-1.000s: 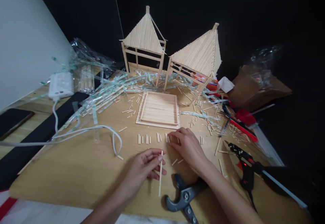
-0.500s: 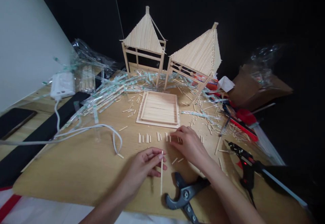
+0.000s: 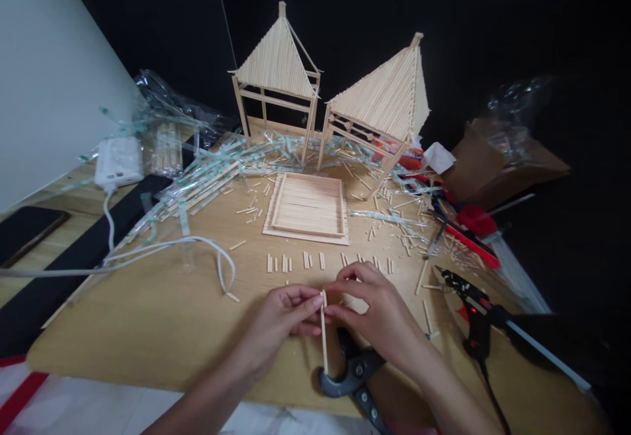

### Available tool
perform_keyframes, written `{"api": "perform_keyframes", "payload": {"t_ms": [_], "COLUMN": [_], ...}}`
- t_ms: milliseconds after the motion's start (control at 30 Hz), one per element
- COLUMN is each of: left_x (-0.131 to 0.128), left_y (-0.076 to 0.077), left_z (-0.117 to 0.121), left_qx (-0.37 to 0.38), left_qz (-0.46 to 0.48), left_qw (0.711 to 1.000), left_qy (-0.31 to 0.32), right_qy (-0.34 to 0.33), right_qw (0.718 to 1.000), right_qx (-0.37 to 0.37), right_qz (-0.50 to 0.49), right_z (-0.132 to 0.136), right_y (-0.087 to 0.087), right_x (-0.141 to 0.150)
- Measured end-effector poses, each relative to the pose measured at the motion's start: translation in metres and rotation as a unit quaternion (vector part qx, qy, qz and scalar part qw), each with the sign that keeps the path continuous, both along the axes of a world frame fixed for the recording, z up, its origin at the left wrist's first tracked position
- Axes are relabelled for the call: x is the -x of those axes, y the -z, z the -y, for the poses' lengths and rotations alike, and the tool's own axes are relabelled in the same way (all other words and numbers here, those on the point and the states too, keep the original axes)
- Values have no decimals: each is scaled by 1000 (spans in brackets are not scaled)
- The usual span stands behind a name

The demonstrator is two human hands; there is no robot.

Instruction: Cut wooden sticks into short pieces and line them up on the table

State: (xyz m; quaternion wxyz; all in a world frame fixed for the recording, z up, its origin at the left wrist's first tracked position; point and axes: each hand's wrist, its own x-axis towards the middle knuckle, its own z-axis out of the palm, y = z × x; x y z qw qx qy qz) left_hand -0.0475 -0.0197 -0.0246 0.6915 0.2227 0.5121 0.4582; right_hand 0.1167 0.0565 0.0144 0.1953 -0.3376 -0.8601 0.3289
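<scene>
I have a thin wooden stick (image 3: 324,346) pinched in my left hand (image 3: 288,317), above the near part of the tabletop (image 3: 162,330).
My right hand (image 3: 382,307) has its fingertips at a short stick piece (image 3: 323,298) by the upper end (I can't tell whether that grip is pressed together). Bare board lies open on my left, out to the rounded near edge; on the near side, the gray-jawed cutter (image 3: 359,370) crowds the stick's lower end, and the glue gun (image 3: 476,320) sits farther right. Beyond a row of cut stick pieces (image 3: 306,261), the shallow stick-built tray (image 3: 308,232) shows a low rim around its slatted floor. At far left, a clear plastic packet (image 3: 167,150) holds bundled sticks.
</scene>
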Motion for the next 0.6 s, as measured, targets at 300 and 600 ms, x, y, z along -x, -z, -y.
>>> {"api": "perform_keyframes", "payload": {"t_ms": [300, 600], "left_x": [-2, -2], "left_y": [-2, 0], "left_z": [-1, -3], "left_qx": [9, 45], "left_qz": [12, 109], "left_qw": [1000, 993], "left_qy": [8, -20], "right_qy": [-3, -42], "right_qw": [999, 989], "right_qx": [-37, -144], "right_qz": [25, 10], "right_z": [3, 8], "right_y": [1, -6], "right_x": [-5, -23]}}
